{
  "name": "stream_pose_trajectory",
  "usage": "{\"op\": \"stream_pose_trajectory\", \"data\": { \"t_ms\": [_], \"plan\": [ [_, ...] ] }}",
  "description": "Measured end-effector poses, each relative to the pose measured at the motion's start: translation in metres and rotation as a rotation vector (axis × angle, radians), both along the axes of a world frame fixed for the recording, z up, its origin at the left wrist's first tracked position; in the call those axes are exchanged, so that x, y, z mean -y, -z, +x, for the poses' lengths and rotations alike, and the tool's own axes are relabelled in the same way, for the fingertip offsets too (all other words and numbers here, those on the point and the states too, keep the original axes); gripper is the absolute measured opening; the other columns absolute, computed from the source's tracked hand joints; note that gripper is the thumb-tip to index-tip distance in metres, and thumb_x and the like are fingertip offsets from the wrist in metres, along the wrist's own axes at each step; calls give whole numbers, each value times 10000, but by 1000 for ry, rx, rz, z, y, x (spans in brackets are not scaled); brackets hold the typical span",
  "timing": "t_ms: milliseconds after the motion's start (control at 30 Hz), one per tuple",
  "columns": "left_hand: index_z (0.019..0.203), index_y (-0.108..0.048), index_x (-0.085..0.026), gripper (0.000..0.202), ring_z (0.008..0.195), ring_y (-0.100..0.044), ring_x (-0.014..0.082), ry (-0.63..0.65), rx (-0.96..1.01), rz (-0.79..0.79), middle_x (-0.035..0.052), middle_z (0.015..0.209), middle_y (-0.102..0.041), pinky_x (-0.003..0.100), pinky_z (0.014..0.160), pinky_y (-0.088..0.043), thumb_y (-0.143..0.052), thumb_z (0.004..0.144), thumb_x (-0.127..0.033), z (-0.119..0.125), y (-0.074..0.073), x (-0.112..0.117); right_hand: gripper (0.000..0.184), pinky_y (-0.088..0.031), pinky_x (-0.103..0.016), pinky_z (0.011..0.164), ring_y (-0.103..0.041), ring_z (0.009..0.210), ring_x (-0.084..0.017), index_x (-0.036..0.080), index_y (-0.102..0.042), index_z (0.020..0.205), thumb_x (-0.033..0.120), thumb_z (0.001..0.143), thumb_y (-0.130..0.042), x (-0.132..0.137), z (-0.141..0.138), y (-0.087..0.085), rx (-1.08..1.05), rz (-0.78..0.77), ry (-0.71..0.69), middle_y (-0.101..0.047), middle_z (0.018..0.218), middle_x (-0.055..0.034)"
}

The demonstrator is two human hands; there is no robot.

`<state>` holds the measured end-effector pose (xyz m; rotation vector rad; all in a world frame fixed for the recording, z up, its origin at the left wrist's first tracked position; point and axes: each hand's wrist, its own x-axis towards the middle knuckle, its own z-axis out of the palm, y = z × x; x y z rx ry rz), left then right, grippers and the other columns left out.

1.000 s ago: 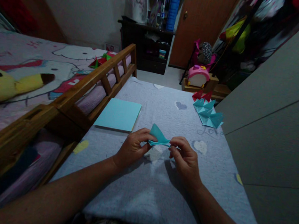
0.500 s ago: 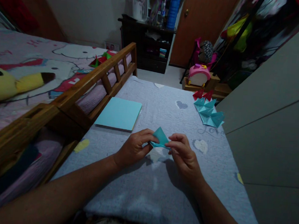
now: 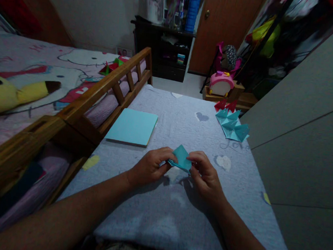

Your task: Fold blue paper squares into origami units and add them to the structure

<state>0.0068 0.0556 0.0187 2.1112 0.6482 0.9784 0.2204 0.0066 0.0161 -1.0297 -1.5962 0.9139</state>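
Note:
A small folded teal paper piece [image 3: 181, 158] is pinched between both my hands, just above the grey bedsheet [image 3: 176, 215]. My left hand [image 3: 151, 164] grips its left edge with thumb and fingers closed. On the other side, my right hand [image 3: 204, 175] pinches its right edge, fingers curled. A stack of flat teal paper sheets [image 3: 133, 126] lies further up and to the left. Several finished folded teal and red pieces [image 3: 231, 122] lie at the sheet's far right.
A wooden bed rail [image 3: 99, 92] runs along the left, with a yellow plush toy [image 3: 9, 91] beyond it. A grey wardrobe wall [image 3: 309, 126] stands close on the right. A dark shelf [image 3: 164, 51], a door and toys stand at the back.
My hands have drawn closer together and the teal piece has been pressed into a more compact folded shape. The view barely shifted.

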Motion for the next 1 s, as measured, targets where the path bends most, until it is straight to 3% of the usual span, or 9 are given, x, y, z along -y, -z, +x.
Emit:
{"op": "stream_pose_trajectory", "data": {
  "t_ms": [133,300,700,1000],
  "plan": [
    [960,-670,-198,184,866,-642,178,-1,14,-8,64,919,-698,329,787,-514,-506,929,-121,0,-1,0,293,-493,-276,666,-576,771,-150,306,-555,1200,288,919,-638,1,-4,4,-239,-223,-18,-610,972,-16],
    [983,-680,-205,200,888,-651,175,6,46,8,63,956,-712,326,799,-518,-520,926,-99,0,-1,1,302,-493,-250,593,-572,736,-146,279,-605,1101,399,853,-726,-2,-6,2,-322,-374,-42,-627,934,-19],
    [985,-681,-203,152,848,-640,162,-54,72,20,45,911,-687,301,763,-508,-546,962,-138,0,-3,2,247,-495,-223,547,-542,613,-99,265,-664,1005,407,827,-761,-2,-8,5,-514,-542,-89,-612,827,18],
    [983,-669,-196,133,850,-648,160,-52,75,64,48,912,-691,301,760,-521,-548,962,-148,0,-3,2,318,-498,-206,502,-536,567,-95,235,-680,969,412,754,-834,-3,-8,7,-604,-594,-132,-623,728,28]
  ]
}}
